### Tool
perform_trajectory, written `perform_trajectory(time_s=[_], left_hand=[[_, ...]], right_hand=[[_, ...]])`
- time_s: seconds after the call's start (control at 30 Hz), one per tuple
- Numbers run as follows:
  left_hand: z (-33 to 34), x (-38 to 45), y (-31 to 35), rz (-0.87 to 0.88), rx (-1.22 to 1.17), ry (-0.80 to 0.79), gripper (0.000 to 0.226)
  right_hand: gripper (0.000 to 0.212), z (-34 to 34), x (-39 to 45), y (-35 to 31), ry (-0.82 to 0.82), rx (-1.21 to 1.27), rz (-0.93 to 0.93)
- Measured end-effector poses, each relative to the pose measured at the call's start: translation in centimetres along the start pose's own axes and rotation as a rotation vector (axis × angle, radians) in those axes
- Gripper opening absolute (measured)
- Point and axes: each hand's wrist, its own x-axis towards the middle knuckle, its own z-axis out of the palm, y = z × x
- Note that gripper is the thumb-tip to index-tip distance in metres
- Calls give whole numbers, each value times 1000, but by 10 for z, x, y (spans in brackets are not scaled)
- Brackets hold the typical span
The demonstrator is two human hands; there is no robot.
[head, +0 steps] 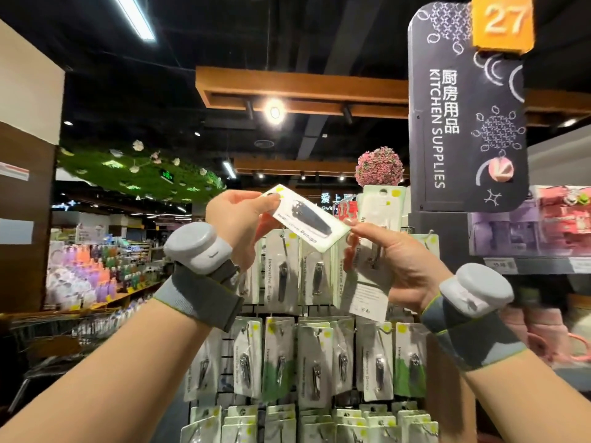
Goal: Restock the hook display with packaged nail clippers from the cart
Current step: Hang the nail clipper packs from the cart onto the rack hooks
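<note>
I am in a big shop with a dark ceiling, next to a black "KITCHEN SUPPLIES" sign (467, 107). In front of me is the hook display (315, 346), full of hanging packs. My left hand (238, 220) and right hand (399, 266) each pinch one end of a nail clipper pack (308, 215), held up above the hooks. It looks light, thin and bendy, so the card edges are the best place to hold. Its long side slants from upper left down to lower right. The hang-hole end seems to be under my left fingers.
</note>
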Motion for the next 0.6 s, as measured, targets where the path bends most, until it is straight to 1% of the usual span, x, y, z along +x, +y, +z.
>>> perform_trajectory(time_s=[0.07,0.13,0.17,0.23,0.37,0.43,0.53,0.6], left_hand=[[-4,4,-2,138,133,47,19],[-12,7,-6,294,365,65,21],[-15,8,-8,330,468,48,20],[-19,8,-14,322,592,-18,19],[-19,10,-21,331,729,-98,17],[-18,9,-22,337,799,-131,17],[-20,10,-23,336,810,-156,17],[-21,11,-26,308,776,-163,16]], right_hand=[[22,0,-1,0,-8,-27,-26],[29,0,-1,2,2,-39,-29],[33,0,0,3,13,-45,-26],[39,2,1,7,31,-58,-10],[20,7,7,14,48,-116,5],[18,10,11,16,50,-168,-7],[21,14,17,19,28,-290,-61],[25,17,22,20,13,-319,-77]])
